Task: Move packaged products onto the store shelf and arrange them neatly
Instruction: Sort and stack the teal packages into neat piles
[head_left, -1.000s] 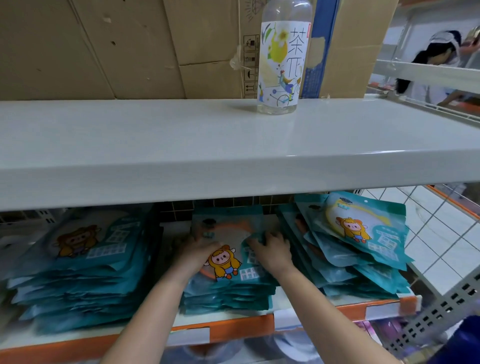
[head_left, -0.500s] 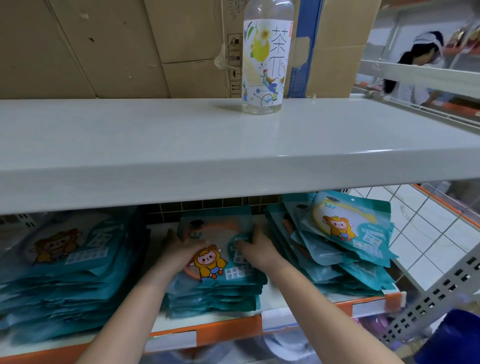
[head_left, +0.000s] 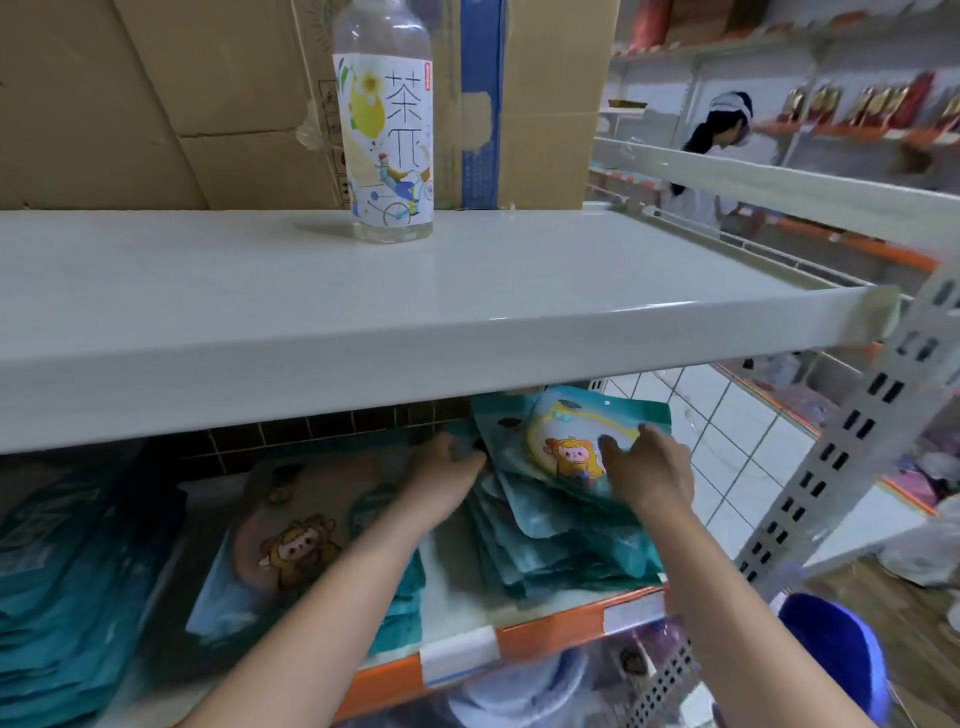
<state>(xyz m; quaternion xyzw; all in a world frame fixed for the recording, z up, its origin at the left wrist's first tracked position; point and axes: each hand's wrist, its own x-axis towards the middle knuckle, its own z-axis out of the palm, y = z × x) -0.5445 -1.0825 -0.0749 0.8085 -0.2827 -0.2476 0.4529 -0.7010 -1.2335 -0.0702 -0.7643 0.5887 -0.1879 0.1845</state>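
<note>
Both hands under the upper shelf (head_left: 467, 332), at the right-hand stack of teal packets (head_left: 561, 540), which sits fanned and askew on the lower shelf, right of the middle stack (head_left: 311, 551). Left hand (head_left: 441, 478) presses the stack's left edge, fingers loosely bent, whether gripping I cannot tell; right hand (head_left: 649, 467) lies flat, fingers spread, on the top packet (head_left: 571, 431) — likely squaring it. Packet shows a cartoon animal; text unreadable. Bottle (head_left: 387, 135) atop the upper shelf reads "茶π".
</note>
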